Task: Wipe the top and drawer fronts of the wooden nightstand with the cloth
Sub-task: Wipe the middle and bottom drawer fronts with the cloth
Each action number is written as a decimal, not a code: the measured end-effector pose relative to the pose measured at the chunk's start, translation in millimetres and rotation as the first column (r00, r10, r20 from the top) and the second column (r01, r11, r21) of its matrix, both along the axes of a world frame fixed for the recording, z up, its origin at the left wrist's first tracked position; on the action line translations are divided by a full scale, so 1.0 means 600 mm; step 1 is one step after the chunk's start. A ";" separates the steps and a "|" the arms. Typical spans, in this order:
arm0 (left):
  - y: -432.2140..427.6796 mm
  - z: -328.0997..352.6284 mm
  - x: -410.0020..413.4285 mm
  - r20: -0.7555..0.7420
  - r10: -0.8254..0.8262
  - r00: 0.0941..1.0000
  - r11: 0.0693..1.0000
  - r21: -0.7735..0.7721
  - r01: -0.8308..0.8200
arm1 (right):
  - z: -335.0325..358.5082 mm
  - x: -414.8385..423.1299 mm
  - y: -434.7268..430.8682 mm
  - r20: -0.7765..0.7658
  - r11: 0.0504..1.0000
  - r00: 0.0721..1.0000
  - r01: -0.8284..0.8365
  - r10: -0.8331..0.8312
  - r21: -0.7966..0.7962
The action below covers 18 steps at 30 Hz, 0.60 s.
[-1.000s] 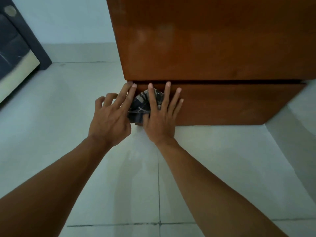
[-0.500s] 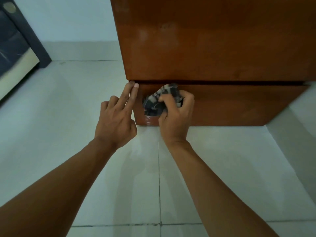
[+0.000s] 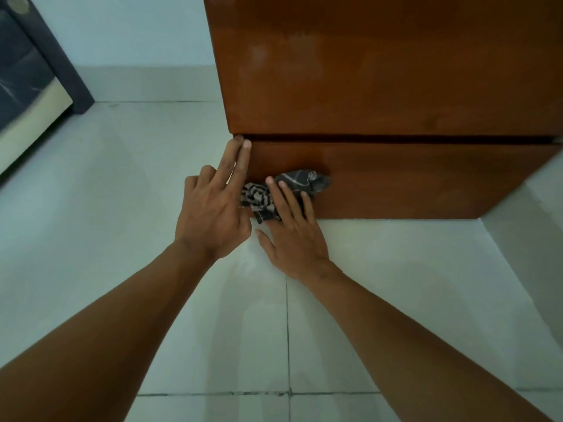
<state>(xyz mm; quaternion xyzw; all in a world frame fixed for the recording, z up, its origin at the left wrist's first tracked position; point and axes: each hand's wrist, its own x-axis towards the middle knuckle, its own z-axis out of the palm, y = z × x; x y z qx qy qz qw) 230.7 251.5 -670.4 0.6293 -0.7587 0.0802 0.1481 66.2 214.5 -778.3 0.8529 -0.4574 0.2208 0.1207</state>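
The wooden nightstand (image 3: 380, 71) fills the upper right, seen from low down, with its lower drawer front (image 3: 411, 181) just above the floor. A crumpled dark patterned cloth (image 3: 292, 185) lies against the left part of that drawer front. My right hand (image 3: 292, 233) presses it there with straight fingers, palm low near the floor. My left hand (image 3: 216, 208) rests at the drawer's left edge, two straight fingers touching the corner.
Pale floor tiles (image 3: 152, 300) spread below and to the left. A dark piece of furniture with a cream edge (image 3: 33, 95) stands at the far left against the wall. A light wall (image 3: 137, 28) runs behind the nightstand.
My right hand, curled round the cloth half a second ago, has flattened and slid down to the bottom of the drawer front. The left hand has stayed at the drawer's corner.
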 end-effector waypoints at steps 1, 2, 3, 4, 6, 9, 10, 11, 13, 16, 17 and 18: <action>0.001 -0.001 -0.004 -0.006 0.011 1.000 1.000 -0.002 -0.011 | -0.001 -0.013 0.000 -0.036 1.000 0.999 -0.008 0.009 0.008; 0.002 -0.001 -0.008 -0.013 0.018 1.000 1.000 -0.002 -0.018 | 0.001 -0.026 0.001 -0.069 1.000 0.998 -0.009 0.010 0.009; 0.002 -0.002 -0.010 -0.018 0.025 1.000 1.000 0.000 -0.025 | 0.004 -0.041 0.001 -0.101 1.000 0.995 -0.009 0.009 0.004; 0.003 -0.002 -0.013 -0.020 0.030 0.999 1.000 0.003 -0.030 | 0.006 -0.056 0.000 -0.129 1.000 0.992 -0.011 0.011 0.002; 0.003 -0.002 -0.016 -0.021 0.038 0.999 0.999 0.006 -0.038 | 0.010 -0.092 -0.002 -0.161 1.000 0.987 -0.007 0.007 0.000; 0.005 -0.001 -0.020 -0.011 0.051 0.999 0.999 -0.002 -0.051 | 0.008 -0.156 -0.002 -0.175 0.998 0.983 0.062 -0.061 0.001; 0.006 0.000 -0.022 -0.008 0.056 0.998 0.998 -0.005 -0.056 | 0.007 -0.179 -0.002 -0.164 0.996 0.983 0.088 -0.086 0.002; 0.006 0.001 -0.023 -0.005 0.061 0.998 0.998 -0.006 -0.061 | 0.006 -0.202 -0.002 -0.153 0.994 0.982 0.112 -0.110 0.004; 0.006 0.001 -0.027 0.002 0.073 0.997 0.997 0.003 -0.073 | 0.007 -0.247 -0.003 -0.145 0.987 0.977 0.159 -0.156 0.008; 0.007 0.005 -0.033 0.015 0.087 0.996 0.996 0.021 -0.087 | 0.010 -0.307 -0.003 -0.126 0.968 0.961 0.249 -0.246 0.011; 0.007 0.007 -0.035 0.018 0.088 0.996 0.996 0.026 -0.089 | 0.011 -0.326 -0.002 -0.119 0.956 0.950 0.293 -0.289 0.019; 0.007 0.009 -0.036 0.022 0.090 0.996 0.995 0.030 -0.091 | 0.011 -0.344 0.000 -0.109 0.940 0.936 0.339 -0.334 0.035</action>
